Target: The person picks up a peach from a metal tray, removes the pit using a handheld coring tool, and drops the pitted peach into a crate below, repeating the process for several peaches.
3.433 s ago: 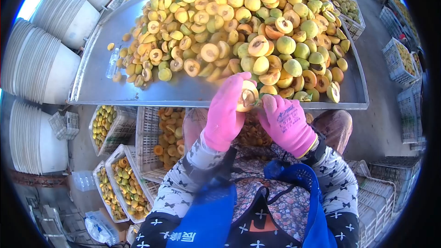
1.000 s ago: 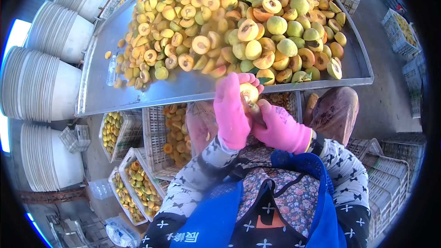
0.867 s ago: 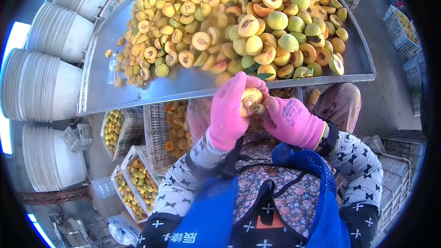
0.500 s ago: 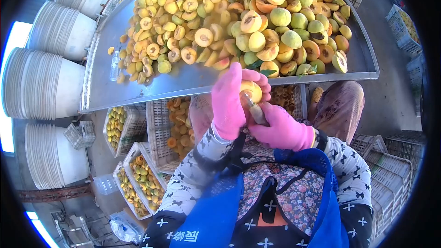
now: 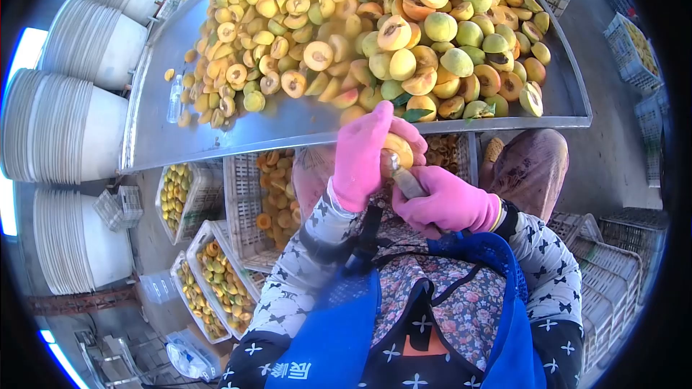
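Observation:
My left hand (image 5: 366, 157), in a pink glove, is closed around a yellow peach half (image 5: 398, 148), with its fingers behind the fruit and the thumb side upright. My right hand (image 5: 453, 206), also pink-gloved, grips the handle of a pitting tool (image 5: 408, 183). The metal tip of that tool is at the cut face of the peach half, around the pit area. Both hands are above my lap, just in front of the near edge of the metal table (image 5: 238, 145). A large heap of halved peaches (image 5: 339, 36) covers much of that table.
A crate (image 5: 249, 202) under the table edge contains pitted peach pieces (image 5: 280, 194). More fruit-filled crates (image 5: 216, 234) stand on the left, near stacked white tubs (image 5: 83, 238). Grey crates (image 5: 602, 274) are piled on the right. A plastic bottle (image 5: 175, 99) lies on the table.
The peach half has tipped slightly in my left hand, and the tool has shifted a little downward and right with my right hand. The whole view has moved slightly.

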`<action>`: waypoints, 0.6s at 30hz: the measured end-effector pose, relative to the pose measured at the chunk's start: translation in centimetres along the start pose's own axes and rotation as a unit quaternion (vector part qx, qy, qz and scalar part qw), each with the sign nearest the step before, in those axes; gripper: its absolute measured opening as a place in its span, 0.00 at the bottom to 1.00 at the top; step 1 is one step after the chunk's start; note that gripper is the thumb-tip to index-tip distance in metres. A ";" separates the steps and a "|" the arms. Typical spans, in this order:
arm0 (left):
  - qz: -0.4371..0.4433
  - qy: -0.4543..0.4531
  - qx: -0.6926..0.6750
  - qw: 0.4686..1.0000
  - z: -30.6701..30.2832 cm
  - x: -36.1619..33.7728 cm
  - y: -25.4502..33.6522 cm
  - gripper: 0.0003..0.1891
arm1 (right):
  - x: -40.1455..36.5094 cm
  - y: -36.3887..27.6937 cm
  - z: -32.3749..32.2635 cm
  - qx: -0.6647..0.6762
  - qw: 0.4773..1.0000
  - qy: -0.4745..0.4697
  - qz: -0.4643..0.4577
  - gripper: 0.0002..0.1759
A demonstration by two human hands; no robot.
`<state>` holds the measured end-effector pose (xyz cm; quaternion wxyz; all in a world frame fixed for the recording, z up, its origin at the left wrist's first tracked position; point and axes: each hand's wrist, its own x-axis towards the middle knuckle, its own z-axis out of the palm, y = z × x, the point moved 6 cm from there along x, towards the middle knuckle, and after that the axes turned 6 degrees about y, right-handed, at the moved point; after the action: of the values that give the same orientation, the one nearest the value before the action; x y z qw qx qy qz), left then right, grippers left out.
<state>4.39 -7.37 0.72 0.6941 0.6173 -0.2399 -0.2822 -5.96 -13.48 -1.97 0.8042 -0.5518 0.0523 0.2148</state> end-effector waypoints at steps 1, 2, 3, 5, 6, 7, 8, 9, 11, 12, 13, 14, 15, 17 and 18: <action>-0.004 -0.028 -0.009 1.000 0.1 0.2 0.2 0.30 | -0.4 0.2 0.2 0.052 0.996 -0.062 0.026 0.07; -0.008 -0.055 -0.018 0.998 0.3 0.3 0.5 0.30 | -0.5 0.4 0.1 0.079 0.994 -0.068 0.029 0.07; -0.013 -0.083 -0.026 0.996 0.4 0.4 0.7 0.30 | -0.5 0.9 0.1 0.105 0.991 -0.073 0.029 0.07; -0.082 -0.045 -0.107 0.990 0.2 0.5 -0.6 0.30 | -0.7 1.6 0.2 0.121 0.991 -0.047 0.031 0.08; -0.072 -0.005 -0.087 0.994 -0.8 0.7 -0.8 0.28 | -0.8 1.7 0.1 0.108 0.994 -0.014 0.029 0.08; -0.078 0.044 -0.080 0.993 -1.9 0.5 -1.1 0.28 | -0.9 1.8 -0.3 0.093 0.995 0.019 0.027 0.09; -0.082 0.095 -0.071 0.990 -3.3 0.1 -1.2 0.28 | -1.0 2.2 -0.8 0.057 0.998 0.002 0.036 0.10; -0.085 0.146 -0.063 0.984 -5.0 -0.6 -1.3 0.28 | -1.1 2.2 -1.3 -0.061 0.998 0.007 0.026 0.11; -0.084 0.102 0.046 0.990 -9.7 -3.3 -0.3 0.25 | -1.7 1.8 -2.3 -0.293 0.956 0.018 -0.001 0.14; -0.080 0.082 0.132 0.985 -12.2 -4.8 0.6 0.23 | -2.0 3.4 -4.0 -0.418 0.907 0.052 -0.001 0.14; -0.166 0.117 0.157 0.966 -15.2 -6.8 1.1 0.17 | -2.1 5.9 -6.2 -0.534 0.840 0.090 -0.002 0.15; -0.103 0.167 0.176 0.965 -17.5 -7.3 1.5 0.18 | -2.0 6.9 -8.0 -0.640 0.757 0.131 -0.004 0.16; -0.087 0.193 0.171 0.962 -18.2 -6.8 1.5 0.19 | -2.0 6.6 -9.1 -0.635 0.756 0.161 -0.009 0.17; -0.048 0.251 0.163 0.953 -20.0 -4.8 2.1 0.19 | -1.3 5.2 -10.5 -0.625 0.749 0.218 -0.028 0.18; -0.083 0.260 0.113 0.955 -20.8 -3.3 1.0 0.21 | -1.6 3.1 -10.3 -0.591 0.755 0.277 -0.064 0.17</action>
<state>16.30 9.96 -0.81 0.6323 0.7614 -0.0291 -0.1401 -7.02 -22.42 -8.09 0.2799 -0.9547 0.0998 -0.0117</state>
